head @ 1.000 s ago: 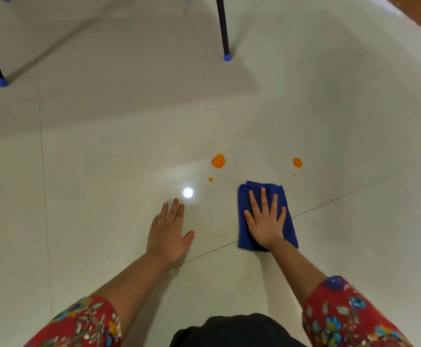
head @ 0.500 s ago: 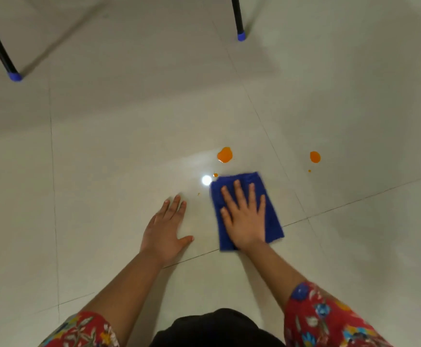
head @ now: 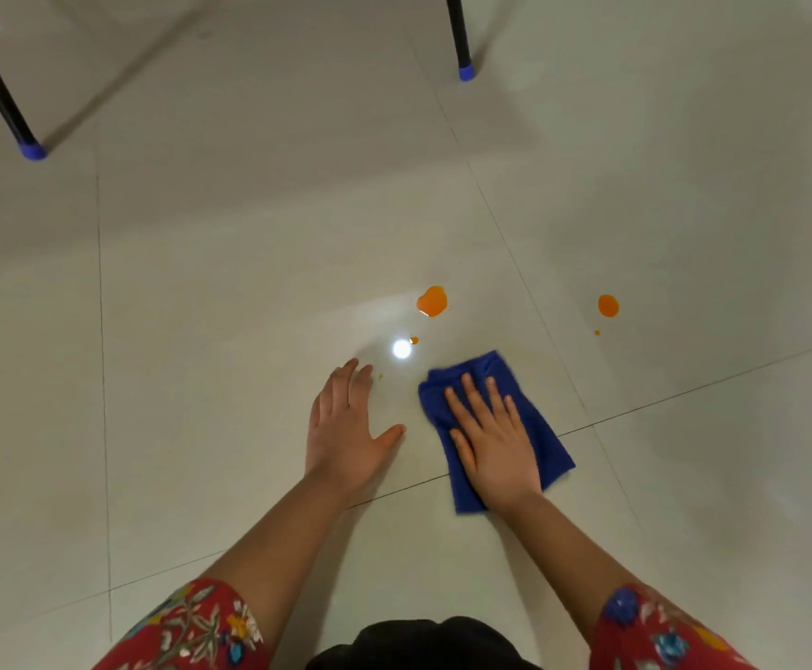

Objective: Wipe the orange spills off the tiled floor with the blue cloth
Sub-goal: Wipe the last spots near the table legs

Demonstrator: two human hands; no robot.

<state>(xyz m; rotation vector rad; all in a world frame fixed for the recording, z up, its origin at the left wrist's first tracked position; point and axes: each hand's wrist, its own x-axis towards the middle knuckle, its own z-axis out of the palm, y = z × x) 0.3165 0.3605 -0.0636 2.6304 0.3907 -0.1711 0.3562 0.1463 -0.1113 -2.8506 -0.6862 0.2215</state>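
A folded blue cloth (head: 539,427) lies flat on the pale tiled floor (head: 249,282), and my right hand (head: 496,442) presses on it with fingers spread. Beyond the cloth sits a larger orange spill (head: 432,300), with a tiny orange drop (head: 413,339) closer in. A second orange spill (head: 608,305) lies to the right, a small speck (head: 597,333) just below it. My left hand (head: 351,427) rests flat on the bare floor to the left of the cloth, holding nothing. A faint orange fleck (head: 380,377) lies by its fingertips.
Two black furniture legs with blue caps stand on the floor, one at far left (head: 32,151) and one at top centre (head: 465,74). A bright light reflection (head: 401,349) glares on the tile. Grout lines cross the floor.
My right hand slid the cloth leftward toward the small drops, then drew it back a little to the right. My left hand stayed flat on the floor.
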